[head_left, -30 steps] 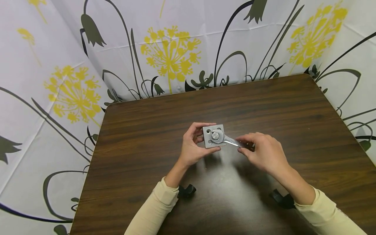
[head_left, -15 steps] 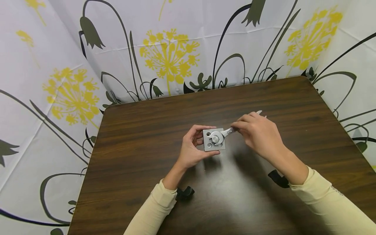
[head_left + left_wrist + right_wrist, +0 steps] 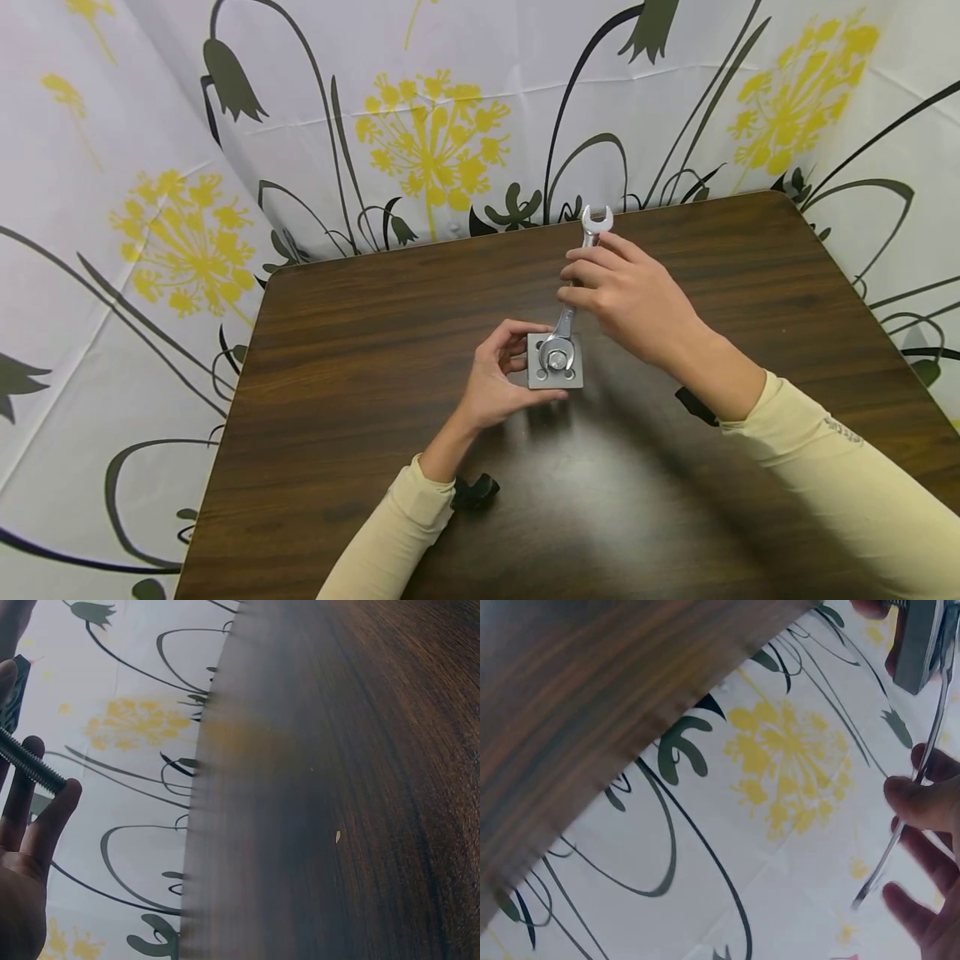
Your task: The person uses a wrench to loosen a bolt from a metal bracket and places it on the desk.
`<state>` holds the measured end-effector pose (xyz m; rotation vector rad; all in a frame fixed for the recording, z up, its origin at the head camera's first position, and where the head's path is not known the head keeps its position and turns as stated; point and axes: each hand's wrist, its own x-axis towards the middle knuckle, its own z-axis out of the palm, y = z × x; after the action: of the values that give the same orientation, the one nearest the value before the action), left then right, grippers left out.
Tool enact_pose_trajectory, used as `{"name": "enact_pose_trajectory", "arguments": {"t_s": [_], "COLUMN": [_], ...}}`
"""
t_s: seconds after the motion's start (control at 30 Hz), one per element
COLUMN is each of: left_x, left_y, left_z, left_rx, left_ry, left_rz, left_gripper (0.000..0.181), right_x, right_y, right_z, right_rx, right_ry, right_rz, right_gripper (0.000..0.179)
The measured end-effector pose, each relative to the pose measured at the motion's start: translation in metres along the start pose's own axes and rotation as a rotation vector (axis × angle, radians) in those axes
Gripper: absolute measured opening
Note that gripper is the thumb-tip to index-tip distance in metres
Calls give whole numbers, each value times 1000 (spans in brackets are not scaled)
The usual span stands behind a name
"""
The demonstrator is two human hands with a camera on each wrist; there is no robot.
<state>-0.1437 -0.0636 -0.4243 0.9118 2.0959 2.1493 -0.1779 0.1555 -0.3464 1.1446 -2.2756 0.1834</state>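
- Roughly midway between the left and right edges of the wooden table [image 3: 360, 358], the left hand [image 3: 491, 383] grips a square grey metal block [image 3: 555, 382] above the surface, well short of the far edge.
- Its thumb lies along the block's near side and its forefinger along the far side, fingers and thumb apart with the block between them.
- A bolt head [image 3: 557, 360] stands on the block's upward face, with round holes about it; in the left wrist view a threaded shank [image 3: 34, 766] runs past the fingers, though whether they touch it I cannot tell.
- One open end of a silver wrench [image 3: 567, 322] sits around the bolt head; its other end points away, overlapping the table's far edge as the head camera sees it.
- The right hand [image 3: 628, 298] pinches the wrench between thumb and fingers, partway along the handle.
- Both arms wear cream sleeves [image 3: 386, 533], with a black object [image 3: 475, 492] by the left wrist.
- Beyond the far edge hangs white cloth [image 3: 300, 154] printed with yellow and grey-green flowers.
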Motion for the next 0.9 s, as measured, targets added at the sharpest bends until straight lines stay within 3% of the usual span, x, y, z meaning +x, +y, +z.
{"name": "enact_pose_trajectory", "arguments": {"t_s": [0.1, 0.2, 0.33, 0.47, 0.57, 0.63, 0.77, 0.9], "left_x": [0, 0, 0, 1, 3, 3, 3, 3], "left_y": [-1, -4, -17, -27, -28, -28, -28, -29], "left_z": [1, 0, -4, -8, -9, -9, -10, -10], "left_rx": [1, -7, -23, -46, -56, -53, -48, -44], "left_ry": [12, 39, 74, 108, 131, 143, 166, 190], "left_rz": [9, 31, 62, 92, 108, 113, 110, 111], "left_gripper": [76, 77, 79, 80, 79, 79, 79, 79], "right_x": [3, -1, -16, -32, -41, -46, -53, -59], "right_y": [4, 9, 14, 9, 1, -6, -21, -42], "right_z": [-1, -1, -2, -6, -11, -13, -9, -2], "right_rx": [-11, -21, 6, 114, 291, 463, 883, 1268], "right_ry": [-1, 12, -12, -153, -264, -306, -322, -328], "right_rz": [-36, 4, 166, 404, 593, 694, 842, 1041], "right_gripper": [30, 30, 23, 15, 18, 19, 23, 40]}}
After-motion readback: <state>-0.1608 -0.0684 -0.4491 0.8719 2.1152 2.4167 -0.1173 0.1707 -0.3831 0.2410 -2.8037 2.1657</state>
